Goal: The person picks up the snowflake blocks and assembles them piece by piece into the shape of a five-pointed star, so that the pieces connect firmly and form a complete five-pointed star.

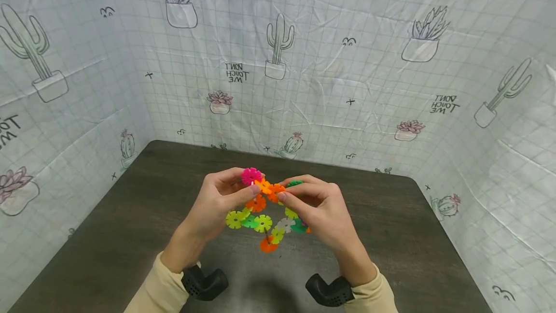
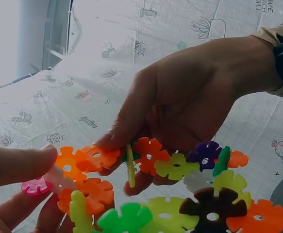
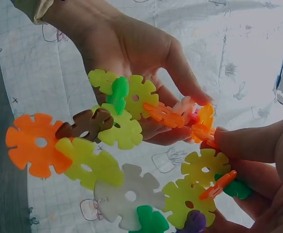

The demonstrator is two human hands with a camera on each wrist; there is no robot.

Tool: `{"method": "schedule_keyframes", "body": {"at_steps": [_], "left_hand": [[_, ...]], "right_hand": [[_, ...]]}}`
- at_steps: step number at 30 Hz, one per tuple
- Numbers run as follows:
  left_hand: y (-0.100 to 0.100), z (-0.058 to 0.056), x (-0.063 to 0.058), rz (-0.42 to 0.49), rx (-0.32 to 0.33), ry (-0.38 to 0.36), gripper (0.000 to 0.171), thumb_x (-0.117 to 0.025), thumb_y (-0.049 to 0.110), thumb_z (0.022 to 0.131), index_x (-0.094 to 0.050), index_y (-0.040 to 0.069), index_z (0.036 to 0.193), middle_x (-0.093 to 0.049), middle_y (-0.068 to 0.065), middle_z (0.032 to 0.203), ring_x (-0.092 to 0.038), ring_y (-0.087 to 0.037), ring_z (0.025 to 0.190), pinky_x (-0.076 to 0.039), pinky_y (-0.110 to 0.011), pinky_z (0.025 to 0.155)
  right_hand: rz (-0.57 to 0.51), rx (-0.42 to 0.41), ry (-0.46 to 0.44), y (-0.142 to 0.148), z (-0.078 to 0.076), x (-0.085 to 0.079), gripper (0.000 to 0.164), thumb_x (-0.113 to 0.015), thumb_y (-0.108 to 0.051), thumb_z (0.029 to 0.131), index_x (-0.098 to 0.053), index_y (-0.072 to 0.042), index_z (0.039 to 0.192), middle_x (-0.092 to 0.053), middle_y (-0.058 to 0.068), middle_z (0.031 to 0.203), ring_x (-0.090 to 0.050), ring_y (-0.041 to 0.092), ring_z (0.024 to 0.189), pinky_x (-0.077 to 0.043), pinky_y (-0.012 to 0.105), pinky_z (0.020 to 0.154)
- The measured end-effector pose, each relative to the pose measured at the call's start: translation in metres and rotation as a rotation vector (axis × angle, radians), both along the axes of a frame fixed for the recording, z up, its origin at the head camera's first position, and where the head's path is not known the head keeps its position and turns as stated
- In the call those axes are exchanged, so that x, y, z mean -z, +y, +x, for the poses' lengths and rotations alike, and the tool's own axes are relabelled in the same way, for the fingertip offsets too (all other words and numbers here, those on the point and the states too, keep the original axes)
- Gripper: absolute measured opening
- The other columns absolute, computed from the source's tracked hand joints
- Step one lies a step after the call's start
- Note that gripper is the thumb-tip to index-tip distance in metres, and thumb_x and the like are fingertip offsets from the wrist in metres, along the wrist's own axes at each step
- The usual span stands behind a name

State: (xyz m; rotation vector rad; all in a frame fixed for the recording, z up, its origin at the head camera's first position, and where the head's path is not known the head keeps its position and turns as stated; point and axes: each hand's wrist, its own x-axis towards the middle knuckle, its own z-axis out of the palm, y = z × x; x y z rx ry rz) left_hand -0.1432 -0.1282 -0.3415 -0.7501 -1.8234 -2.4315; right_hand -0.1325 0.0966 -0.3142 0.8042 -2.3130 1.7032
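Observation:
Flower-shaped interlocking plastic discs with notched rims are joined in a loop-like chain. In the head view, my left hand (image 1: 210,204) pinches the chain at an orange disc (image 1: 263,186), beside a pink disc (image 1: 252,176). Opposite it, my right hand (image 1: 323,209) pinches another orange disc (image 1: 275,192) between thumb and fingers. These two orange discs meet edge to edge; whether their notches are locked I cannot tell. Below the hands hang yellow-green discs (image 1: 262,223), a brown disc (image 2: 212,213), a grey-white disc (image 3: 130,196) and an orange disc (image 1: 269,244). Fingers hide part of the chain.
Under the hands is a dark wood-grain table (image 1: 173,177). A pale curtain (image 1: 312,62) printed with cacti and grid lines surrounds its back and sides. Black devices (image 1: 204,284) are strapped at both wrists, over cream sleeves (image 1: 162,286).

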Motion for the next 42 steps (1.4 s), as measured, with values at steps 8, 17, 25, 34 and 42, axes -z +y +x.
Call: {"method": "schedule_keyframes", "body": {"at_steps": [8, 17, 25, 34, 42], "left_hand": [[0.001, 0.000, 0.004, 0.009, 0.005, -0.034, 0.016, -0.073, 0.009, 0.092, -0.075, 0.019, 0.105, -0.070, 0.002, 0.094, -0.058, -0.012, 0.076, -0.052, -0.021, 0.067], [0.003, 0.002, 0.005, -0.050, 0.008, -0.004, 0.027, -0.071, 0.008, 0.094, -0.065, -0.005, 0.117, -0.068, -0.002, 0.103, -0.067, -0.017, 0.087, -0.060, -0.027, 0.080], [0.008, 0.004, 0.003, -0.153, 0.013, 0.050, 0.031, -0.069, 0.008, 0.096, -0.059, -0.002, 0.123, -0.064, -0.009, 0.106, -0.068, -0.024, 0.092, -0.061, -0.030, 0.079], [0.011, 0.009, -0.003, -0.179, 0.025, 0.038, 0.030, -0.073, 0.004, 0.092, -0.058, 0.000, 0.117, -0.065, -0.010, 0.098, -0.070, -0.021, 0.085, -0.063, -0.039, 0.075], [0.011, 0.006, -0.002, -0.170, 0.034, 0.022, 0.031, -0.073, 0.004, 0.092, -0.057, -0.002, 0.117, -0.063, -0.009, 0.097, -0.067, -0.020, 0.082, -0.061, -0.032, 0.070]], "right_hand": [[-0.010, -0.006, -0.038, -0.001, 0.001, 0.000, 0.007, -0.076, -0.009, 0.091, -0.080, -0.005, 0.090, -0.071, 0.008, 0.102, -0.069, 0.025, 0.078, -0.055, 0.027, 0.062], [0.009, -0.018, -0.059, 0.003, 0.000, 0.005, 0.009, -0.074, -0.012, 0.093, -0.080, -0.006, 0.090, -0.071, 0.011, 0.105, -0.059, 0.021, 0.061, -0.045, 0.026, 0.049], [0.002, -0.026, -0.075, 0.007, -0.001, 0.010, 0.010, -0.073, -0.012, 0.094, -0.080, -0.005, 0.093, -0.070, 0.014, 0.108, -0.064, 0.021, 0.068, -0.052, 0.027, 0.058], [0.001, -0.018, -0.060, 0.009, 0.000, 0.009, 0.011, -0.072, -0.012, 0.095, -0.080, -0.005, 0.096, -0.071, 0.011, 0.113, -0.072, 0.020, 0.084, -0.060, 0.030, 0.072], [-0.002, 0.008, -0.027, 0.012, 0.002, 0.007, 0.015, -0.066, -0.012, 0.099, -0.079, -0.006, 0.099, -0.071, 0.006, 0.116, -0.070, 0.020, 0.095, -0.059, 0.030, 0.083]]}}
